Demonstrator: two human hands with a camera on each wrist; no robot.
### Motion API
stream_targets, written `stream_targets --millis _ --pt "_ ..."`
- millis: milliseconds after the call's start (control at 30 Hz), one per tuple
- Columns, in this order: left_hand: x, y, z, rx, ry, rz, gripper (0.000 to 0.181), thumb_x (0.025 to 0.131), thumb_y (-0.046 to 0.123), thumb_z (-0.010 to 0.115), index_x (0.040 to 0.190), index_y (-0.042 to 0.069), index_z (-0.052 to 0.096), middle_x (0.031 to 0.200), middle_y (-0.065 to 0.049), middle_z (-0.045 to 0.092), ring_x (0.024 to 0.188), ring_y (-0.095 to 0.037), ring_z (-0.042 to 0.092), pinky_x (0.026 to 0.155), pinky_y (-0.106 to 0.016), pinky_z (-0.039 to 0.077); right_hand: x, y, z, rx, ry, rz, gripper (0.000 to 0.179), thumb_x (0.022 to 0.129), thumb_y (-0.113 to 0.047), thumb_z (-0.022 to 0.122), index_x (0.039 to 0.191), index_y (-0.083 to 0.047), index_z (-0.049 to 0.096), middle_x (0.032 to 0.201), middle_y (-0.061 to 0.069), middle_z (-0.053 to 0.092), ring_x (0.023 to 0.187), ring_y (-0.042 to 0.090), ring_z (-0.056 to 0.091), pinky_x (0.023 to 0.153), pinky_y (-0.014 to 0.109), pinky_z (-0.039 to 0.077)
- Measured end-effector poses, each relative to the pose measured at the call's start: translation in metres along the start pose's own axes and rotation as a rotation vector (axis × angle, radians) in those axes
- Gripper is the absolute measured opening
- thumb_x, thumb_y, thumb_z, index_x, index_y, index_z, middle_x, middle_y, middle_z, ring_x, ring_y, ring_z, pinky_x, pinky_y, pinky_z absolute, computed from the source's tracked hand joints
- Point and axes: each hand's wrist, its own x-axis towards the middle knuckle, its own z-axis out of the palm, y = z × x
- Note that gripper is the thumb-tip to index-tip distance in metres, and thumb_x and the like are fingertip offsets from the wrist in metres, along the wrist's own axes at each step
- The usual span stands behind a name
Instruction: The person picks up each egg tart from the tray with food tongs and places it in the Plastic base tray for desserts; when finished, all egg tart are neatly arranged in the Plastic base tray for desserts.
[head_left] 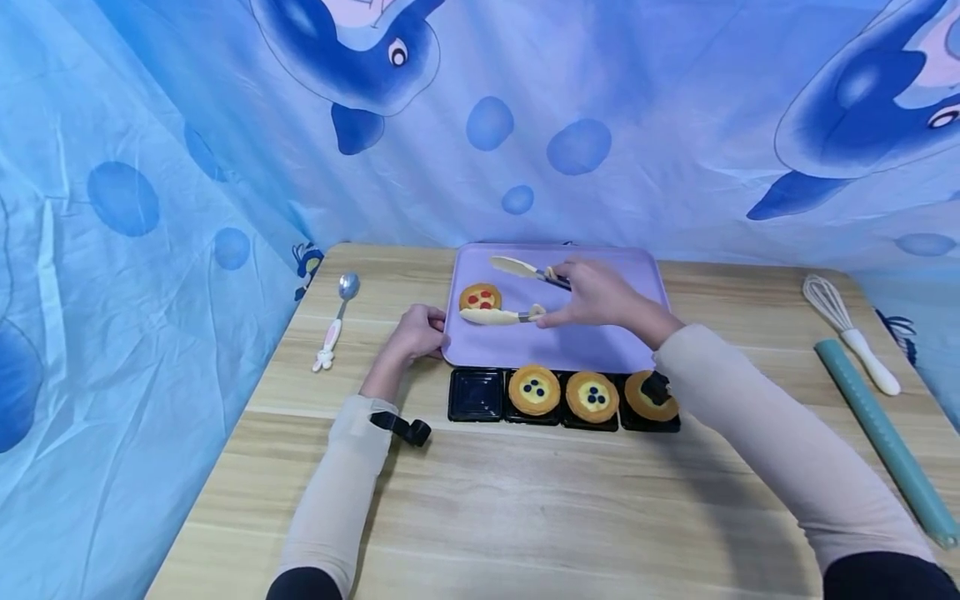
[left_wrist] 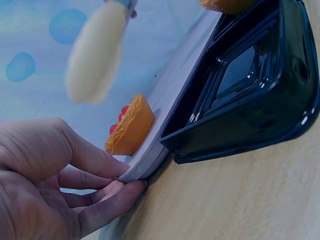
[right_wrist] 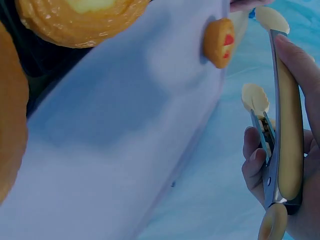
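Observation:
My right hand (head_left: 596, 293) grips a pair of cream-tipped tongs (right_wrist: 289, 120), their arms spread wide above the purple tray (head_left: 555, 342). One tong tip overlaps a tart with red topping (head_left: 480, 296) at the tray's left side in the head view; the left wrist view shows that tart (left_wrist: 132, 127) standing on the tray with the tip raised off it. My left hand (head_left: 417, 332) pinches the tray's left edge, thumb on top and fingers beneath. In front of the tray, a black square cup (head_left: 477, 395) holds nothing.
Three more black cups hold tarts, two of them blueberry-topped (head_left: 534, 390); my right sleeve partly covers the rightmost tart (head_left: 647, 398). A rabbit-handled spoon (head_left: 330, 333) lies at left. A whisk (head_left: 851, 333) and a green rolling pin (head_left: 888, 442) lie at right. A blue curtain (head_left: 525, 83) hangs behind.

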Motion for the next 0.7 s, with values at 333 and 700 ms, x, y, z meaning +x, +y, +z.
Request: stream_targets --millis 333,700 --pt "-0.001 -0.001 -0.001 -0.016 -0.010 0.007 0.052 0.076 -0.018 0.058 0.128 -0.017 0.052 0.097 -0.018 0.053 0.072 -0.023 0.060 0.060 -0.034 0.063 0.016 0.002 0.014 0.003 -0.066 0.063 0.100 0.068 -0.057 0.085 0.136 0.008 0.053 0.128 0.020 0.058 0.112 0.034 0.057 0.094 0.050 0.053" --pt "-0.002 -0.001 -0.002 -0.012 0.007 0.024 0.048 0.075 -0.018 0.056 0.123 -0.016 0.056 0.094 -0.016 0.053 0.069 -0.021 0.060 0.059 -0.033 0.063 0.021 -0.004 0.023 -0.041 -0.071 0.040 0.091 0.070 -0.049 0.087 0.135 0.007 0.055 0.123 0.019 0.059 0.106 0.033 0.058 0.091 0.049 0.054"
